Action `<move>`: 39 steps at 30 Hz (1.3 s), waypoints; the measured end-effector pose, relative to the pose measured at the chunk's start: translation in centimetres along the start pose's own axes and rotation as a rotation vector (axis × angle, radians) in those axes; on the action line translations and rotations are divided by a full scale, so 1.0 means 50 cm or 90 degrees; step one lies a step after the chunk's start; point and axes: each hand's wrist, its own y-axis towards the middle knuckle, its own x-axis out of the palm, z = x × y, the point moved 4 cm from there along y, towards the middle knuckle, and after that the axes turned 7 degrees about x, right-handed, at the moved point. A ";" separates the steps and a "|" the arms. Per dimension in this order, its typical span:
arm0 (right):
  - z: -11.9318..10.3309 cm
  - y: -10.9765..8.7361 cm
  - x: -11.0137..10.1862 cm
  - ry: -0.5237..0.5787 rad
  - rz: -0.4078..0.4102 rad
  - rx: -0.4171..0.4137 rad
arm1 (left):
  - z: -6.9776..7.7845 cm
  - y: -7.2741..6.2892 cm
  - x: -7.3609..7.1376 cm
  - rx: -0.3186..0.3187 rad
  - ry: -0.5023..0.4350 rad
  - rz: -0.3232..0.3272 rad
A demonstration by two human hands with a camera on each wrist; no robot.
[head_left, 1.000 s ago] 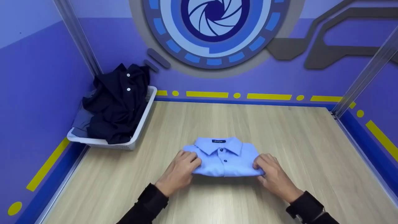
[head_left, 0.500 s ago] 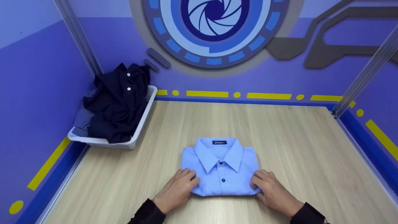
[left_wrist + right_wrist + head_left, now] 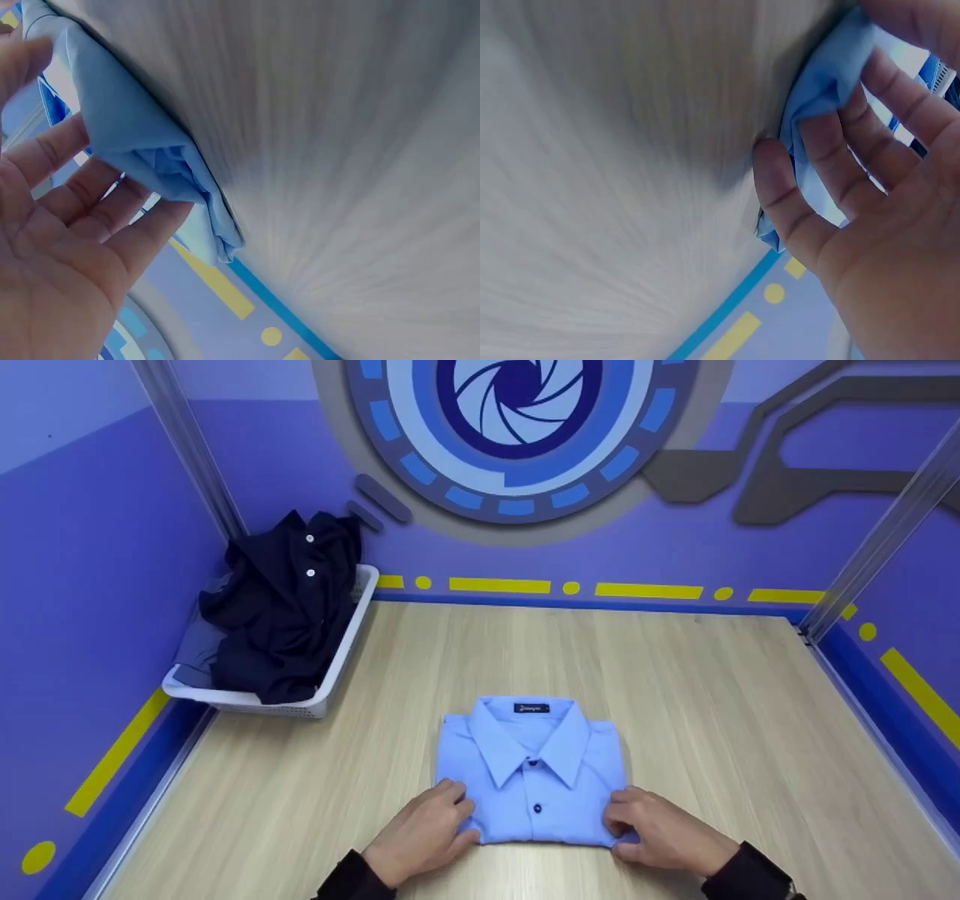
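Note:
A light blue collared shirt (image 3: 540, 810), folded into a neat rectangle, lies face up on the wood-grain table. Its collar points away from me, with a dark label and dark buttons showing. At its near left edge, my left hand (image 3: 431, 829) rests with fingertips on the fabric. The left wrist view shows these fingers extended along the folded side, the thumb (image 3: 26, 67) apart from them. My right hand (image 3: 664, 832) touches the near right corner. In the right wrist view its fingers are loosely bent against the folded edge, and the little finger reaches the table surface.
A white plastic basket (image 3: 341, 675) stands at the back left against the wall. Dark navy shirts (image 3: 281, 615) with white buttons heap above its rim, with greyish cloth beneath. Blue-purple printed walls (image 3: 540, 540) enclose the wooden table (image 3: 712, 697) on the left, back and right.
The shirt's near part has come down and towards me, so it now lies flat with its collar in full view. Both hands moved nearer with it, and their grip has loosened.

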 end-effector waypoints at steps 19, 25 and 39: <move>0.012 -0.004 -0.016 0.058 -0.034 0.032 | -0.030 -0.027 -0.012 -0.182 -0.117 -0.103; 0.008 0.004 -0.031 -0.022 0.083 0.080 | -0.061 -0.014 -0.031 -0.289 -0.143 -0.074; -0.079 0.056 0.034 -0.193 0.062 0.060 | -0.045 0.009 0.005 -0.303 -0.065 -0.022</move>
